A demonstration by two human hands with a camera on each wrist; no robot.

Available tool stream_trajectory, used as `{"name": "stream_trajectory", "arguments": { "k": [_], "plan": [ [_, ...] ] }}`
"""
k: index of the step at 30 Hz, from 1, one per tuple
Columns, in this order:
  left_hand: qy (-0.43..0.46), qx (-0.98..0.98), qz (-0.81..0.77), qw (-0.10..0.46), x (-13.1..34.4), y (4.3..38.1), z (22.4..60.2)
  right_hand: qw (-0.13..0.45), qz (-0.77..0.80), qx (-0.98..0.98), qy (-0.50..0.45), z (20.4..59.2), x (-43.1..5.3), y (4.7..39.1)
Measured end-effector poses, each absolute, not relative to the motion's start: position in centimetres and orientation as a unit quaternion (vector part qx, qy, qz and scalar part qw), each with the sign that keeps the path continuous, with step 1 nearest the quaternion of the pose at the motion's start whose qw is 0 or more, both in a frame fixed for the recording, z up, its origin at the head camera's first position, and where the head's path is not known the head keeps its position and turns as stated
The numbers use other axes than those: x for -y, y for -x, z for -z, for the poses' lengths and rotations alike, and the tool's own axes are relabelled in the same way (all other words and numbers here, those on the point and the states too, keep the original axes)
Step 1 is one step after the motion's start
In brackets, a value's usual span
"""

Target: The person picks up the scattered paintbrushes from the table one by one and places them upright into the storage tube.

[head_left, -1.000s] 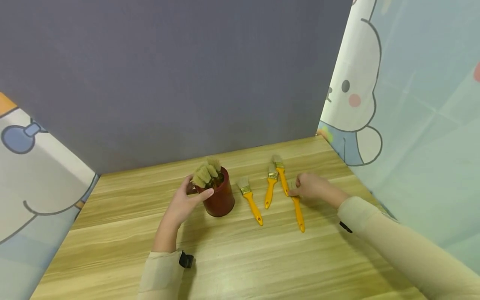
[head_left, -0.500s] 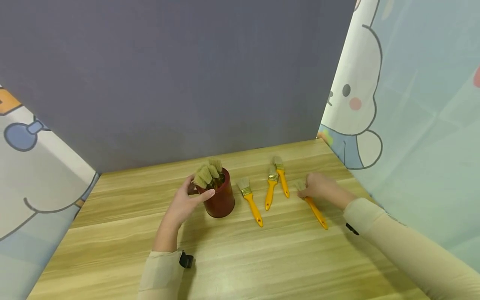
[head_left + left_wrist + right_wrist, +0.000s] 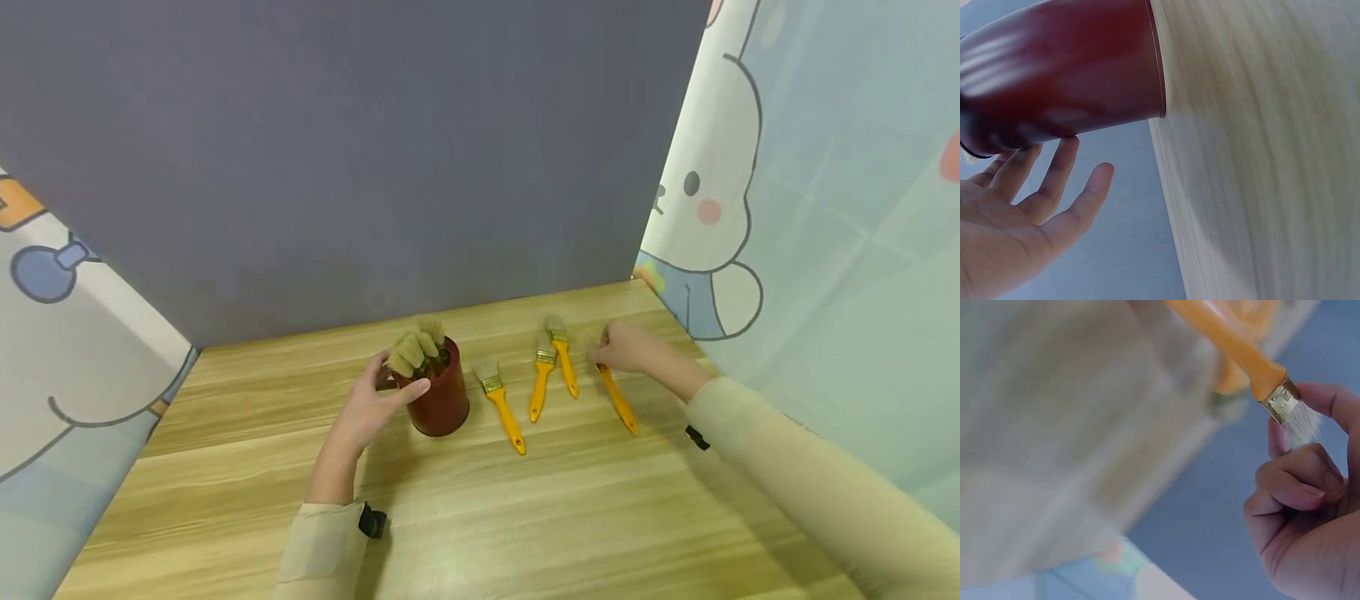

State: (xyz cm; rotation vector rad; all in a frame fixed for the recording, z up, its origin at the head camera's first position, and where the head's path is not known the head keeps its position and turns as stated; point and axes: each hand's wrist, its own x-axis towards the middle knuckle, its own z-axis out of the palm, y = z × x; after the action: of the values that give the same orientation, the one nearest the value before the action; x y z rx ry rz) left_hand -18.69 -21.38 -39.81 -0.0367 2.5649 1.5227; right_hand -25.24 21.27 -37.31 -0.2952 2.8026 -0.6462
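Note:
At the left of the head view, a dark red cylindrical pot (image 3: pixel 441 408) stands on the wooden table. Several paintbrushes (image 3: pixel 412 350) are in it, bristles up. My left hand (image 3: pixel 369 407) holds the pot near its rim, thumb on the near side; the left wrist view shows fingers (image 3: pixel 1063 159) against its wall. My right hand (image 3: pixel 633 346) pinches a yellow-handled paintbrush (image 3: pixel 618 402) between thumb and a finger, by the metal band and bristles. Its handle points toward me; in the right wrist view this brush (image 3: pixel 1241 347) slants above the tabletop.
Between the hands lie three more yellow paintbrushes: one beside the pot (image 3: pixel 504 408), a middle one (image 3: pixel 542 383) and a farther one (image 3: pixel 565 358), close together. A grey panel (image 3: pixel 420 167) rises behind the table (image 3: pixel 465 517); a cartoon-printed curtain (image 3: pixel 825 275) hangs at the right.
My right hand has drawn the paintbrush away from the brush beside it, to the right, then slightly up and back. Its handle has swung. The left hand and pot have stayed put.

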Motion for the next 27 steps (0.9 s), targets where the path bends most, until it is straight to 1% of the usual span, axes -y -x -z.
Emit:
{"name": "stream_trajectory", "arguments": {
  "k": [4,7,10,13,16,21,27],
  "plan": [
    [0.012,-0.855,-0.513,0.078,21.5,18.7,39.7,0.039,0.227,-0.965,0.125,33.4,-18.8,25.3],
    [0.011,-0.853,-0.516,0.080,21.5,18.6,39.8,-0.006,0.237,-0.963,0.131,30.4,-16.6,24.9],
    [0.009,-0.853,-0.515,0.078,21.5,18.6,39.9,-0.030,0.274,-0.952,0.132,27.9,-14.3,24.2],
    [0.014,-0.853,-0.517,0.074,21.5,18.5,40.0,-0.044,0.323,-0.934,0.143,26.4,-12.2,23.4],
    [0.013,-0.852,-0.518,0.072,21.5,18.4,40.2,-0.052,0.373,-0.913,0.156,26.0,-10.5,22.8],
    [0.005,-0.846,-0.529,0.065,21.5,18.2,40.5,-0.058,0.435,-0.882,0.171,26.6,-8.4,22.5],
    [-0.002,-0.845,-0.532,0.062,21.3,18.2,40.6,-0.053,0.449,-0.873,0.181,27.5,-7.1,22.2]
  ]
}}
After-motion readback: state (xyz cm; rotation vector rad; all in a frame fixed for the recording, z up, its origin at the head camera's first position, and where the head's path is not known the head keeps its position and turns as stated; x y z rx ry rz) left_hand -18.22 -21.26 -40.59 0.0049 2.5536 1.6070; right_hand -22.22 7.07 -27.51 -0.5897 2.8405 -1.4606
